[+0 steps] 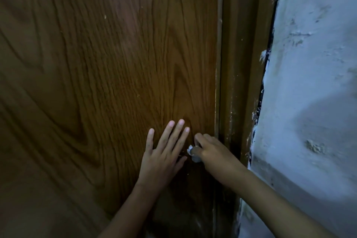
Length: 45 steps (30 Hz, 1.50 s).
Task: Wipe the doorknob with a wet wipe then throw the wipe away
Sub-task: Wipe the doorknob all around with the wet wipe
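Observation:
My right hand (211, 151) is wrapped over the doorknob (195, 154) near the door's right edge, pressing a crumpled white wet wipe (190, 149) against it. Only a small metal part of the knob shows under the fingers, and most of the wipe is hidden. Just left of the knob, my left hand (164, 152) lies flat on the brown wooden door (108, 75) with its fingers spread and nothing in it.
The brown door frame (245, 63) runs along the door's right side. A rough, pale painted wall (313, 92) fills the right of the view. No bin is in sight.

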Each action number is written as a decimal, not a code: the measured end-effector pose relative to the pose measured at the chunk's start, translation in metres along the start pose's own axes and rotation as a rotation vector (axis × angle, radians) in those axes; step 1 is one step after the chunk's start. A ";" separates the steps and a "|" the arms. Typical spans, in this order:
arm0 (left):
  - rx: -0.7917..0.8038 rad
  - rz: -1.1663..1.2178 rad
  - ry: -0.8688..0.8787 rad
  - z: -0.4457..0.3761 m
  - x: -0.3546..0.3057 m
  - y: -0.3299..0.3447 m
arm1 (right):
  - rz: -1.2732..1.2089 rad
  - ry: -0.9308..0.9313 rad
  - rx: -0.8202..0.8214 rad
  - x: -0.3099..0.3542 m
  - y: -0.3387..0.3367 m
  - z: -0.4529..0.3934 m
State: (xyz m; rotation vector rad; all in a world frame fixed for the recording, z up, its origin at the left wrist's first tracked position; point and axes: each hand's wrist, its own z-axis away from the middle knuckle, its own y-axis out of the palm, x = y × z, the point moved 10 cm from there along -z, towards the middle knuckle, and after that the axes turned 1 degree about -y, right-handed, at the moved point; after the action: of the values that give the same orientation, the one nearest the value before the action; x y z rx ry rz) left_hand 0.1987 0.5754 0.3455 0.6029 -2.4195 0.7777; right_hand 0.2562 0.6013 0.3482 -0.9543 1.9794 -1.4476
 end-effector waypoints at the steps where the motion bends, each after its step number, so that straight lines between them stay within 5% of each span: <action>1: 0.001 0.003 0.001 0.000 0.000 0.000 | -0.005 0.003 -0.005 -0.005 0.000 -0.001; 6: -0.009 -0.014 0.004 0.001 -0.001 0.000 | -0.046 0.160 -0.040 -0.035 -0.009 -0.004; 15: 0.001 -0.027 0.013 0.001 -0.001 0.002 | 0.011 0.012 0.060 0.002 0.003 -0.001; 20: 0.001 0.002 0.001 0.001 0.000 0.000 | -0.046 0.162 -0.132 -0.045 -0.012 -0.003; 24: -0.001 0.041 -0.006 0.000 0.001 -0.001 | -0.210 0.351 -0.136 -0.064 -0.001 0.005; 30: 0.003 -0.003 0.010 0.001 -0.001 0.001 | -0.260 0.190 -0.081 -0.032 0.005 0.001; 36: 0.004 0.003 0.000 0.001 0.000 0.001 | -0.394 0.503 -0.214 -0.084 0.005 0.014; 45: 0.012 0.023 -0.002 0.001 -0.001 0.002 | -0.295 0.531 -0.331 -0.089 -0.020 0.026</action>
State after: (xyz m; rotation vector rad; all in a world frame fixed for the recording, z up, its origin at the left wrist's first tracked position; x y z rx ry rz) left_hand 0.1984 0.5764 0.3437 0.5822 -2.4294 0.8015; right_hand 0.3361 0.6514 0.3589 -1.1230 2.6151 -1.6976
